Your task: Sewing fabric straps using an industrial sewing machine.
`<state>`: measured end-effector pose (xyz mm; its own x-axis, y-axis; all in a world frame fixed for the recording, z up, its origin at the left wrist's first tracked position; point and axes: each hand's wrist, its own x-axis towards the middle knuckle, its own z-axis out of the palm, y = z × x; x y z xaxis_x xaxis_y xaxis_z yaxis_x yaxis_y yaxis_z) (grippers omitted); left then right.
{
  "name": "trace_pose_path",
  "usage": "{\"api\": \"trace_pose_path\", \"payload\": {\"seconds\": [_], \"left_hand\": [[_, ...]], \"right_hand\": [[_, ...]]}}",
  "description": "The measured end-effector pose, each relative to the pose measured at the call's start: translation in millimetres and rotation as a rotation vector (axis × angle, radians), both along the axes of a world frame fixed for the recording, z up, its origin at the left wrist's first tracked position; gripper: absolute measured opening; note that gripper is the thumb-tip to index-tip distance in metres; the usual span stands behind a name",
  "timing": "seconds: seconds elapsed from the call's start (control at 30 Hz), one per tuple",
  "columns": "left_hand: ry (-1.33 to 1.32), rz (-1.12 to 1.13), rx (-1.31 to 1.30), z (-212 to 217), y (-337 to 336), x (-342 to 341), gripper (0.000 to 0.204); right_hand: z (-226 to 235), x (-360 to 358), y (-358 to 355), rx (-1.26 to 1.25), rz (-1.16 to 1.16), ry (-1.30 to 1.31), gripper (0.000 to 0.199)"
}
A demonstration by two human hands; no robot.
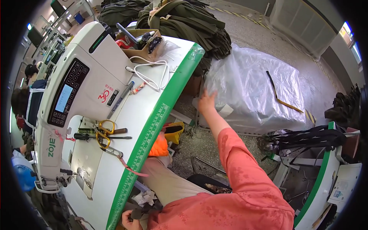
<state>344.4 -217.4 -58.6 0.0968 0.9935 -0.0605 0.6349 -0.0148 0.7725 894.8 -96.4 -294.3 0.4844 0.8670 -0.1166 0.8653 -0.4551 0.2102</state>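
My right arm reaches forward over the edge of a large bundle under a clear plastic sheet (255, 82). The fingers of my right hand (207, 102) are spread at the sheet's near left corner, holding nothing; whether they touch the plastic I cannot tell. Low in the picture, beside the table's front edge, my left hand (129, 221) is closed on a small piece of dark cloth (136, 213). To the left stands a white sewing machine (86, 71) with a lit control panel. Yellow-handled scissors (102, 135) and a screwdriver (86, 136) lie on its bed.
A green measuring strip (151, 134) edges the table. A box of tools (147, 48), a white cable (163, 76) and a pen (122, 97) lie farther back. Dark green garments (188, 27) are heaped beyond. Black straps (310, 138) hang over another table at right.
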Motion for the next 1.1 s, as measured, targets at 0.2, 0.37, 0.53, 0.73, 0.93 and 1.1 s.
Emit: {"api": "trace_pose_path", "payload": {"seconds": [0.2, 0.37, 0.53, 0.73, 0.93, 1.1], "left_hand": [[-0.17, 0.077, 0.018, -25.9, 15.5, -24.3, 0.016], [-0.019, -0.042, -0.08, 3.6, 18.4, -17.3, 0.023], [-0.098, -0.03, -0.006, -26.8, 34.7, -46.1, 0.016], [-0.147, -0.011, -0.024, -21.4, 31.7, -40.8, 0.016], [-0.015, -0.192, -0.006, -14.4, 39.7, -29.0, 0.008], [-0.015, -0.222, 0.019, -15.6, 55.7, -10.5, 0.007]], "right_hand": [[-3.1, -4.5, -22.2, 0.019, 0.101, -0.02, 0.038], [-3.6, -41.3, -67.1, 0.029, 0.216, -0.018, 0.035], [9.5, -42.0, -46.4, 0.06, 0.233, 0.055, 0.028], [-16.7, -57.2, 1.3, 0.121, 0.1, -0.047, 0.021], [-67.6, -16.1, 27.2, -0.112, 0.149, -0.101, 0.024], [-52.9, -27.0, 41.4, -0.14, 0.272, -0.175, 0.033]]}}
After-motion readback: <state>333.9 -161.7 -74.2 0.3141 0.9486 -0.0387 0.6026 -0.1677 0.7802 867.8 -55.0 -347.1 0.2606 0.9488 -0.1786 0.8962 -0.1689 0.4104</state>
